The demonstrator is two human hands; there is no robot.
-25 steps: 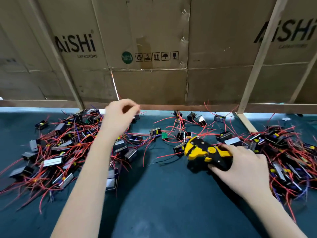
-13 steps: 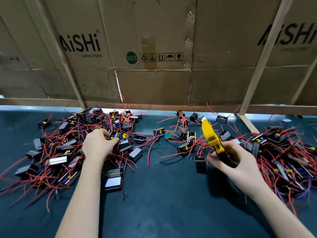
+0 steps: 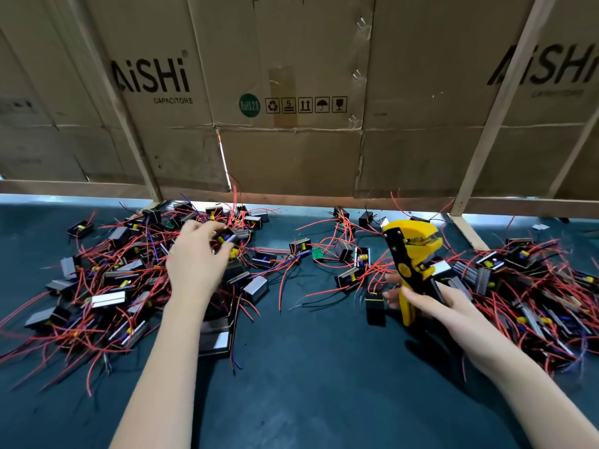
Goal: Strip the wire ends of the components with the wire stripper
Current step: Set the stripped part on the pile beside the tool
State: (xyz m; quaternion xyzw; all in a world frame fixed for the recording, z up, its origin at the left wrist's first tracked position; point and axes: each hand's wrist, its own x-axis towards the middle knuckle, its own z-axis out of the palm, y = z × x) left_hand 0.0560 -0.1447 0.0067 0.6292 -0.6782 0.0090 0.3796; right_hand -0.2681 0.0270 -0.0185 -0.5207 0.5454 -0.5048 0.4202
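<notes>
The wire stripper (image 3: 411, 254) is showing bright yellow over most of its head and handles, with black plates and black rivets running down its middle. The components (image 3: 107, 286) heaped on both sides are showing black bodies, pale silver-grey faces and small yellow parts, with thin red wires (image 3: 311, 291) trailing everywhere and a few blue or purple ones mixed in. One small board (image 3: 317, 253) is showing green. The table top (image 3: 324, 384) is reading as dark teal. Behind it, brown cardboard boxes (image 3: 291, 157) are carrying black lettering, black handling symbols and a round green badge (image 3: 249, 105), and pale wooden slats (image 3: 496, 115) are crossing them.
</notes>
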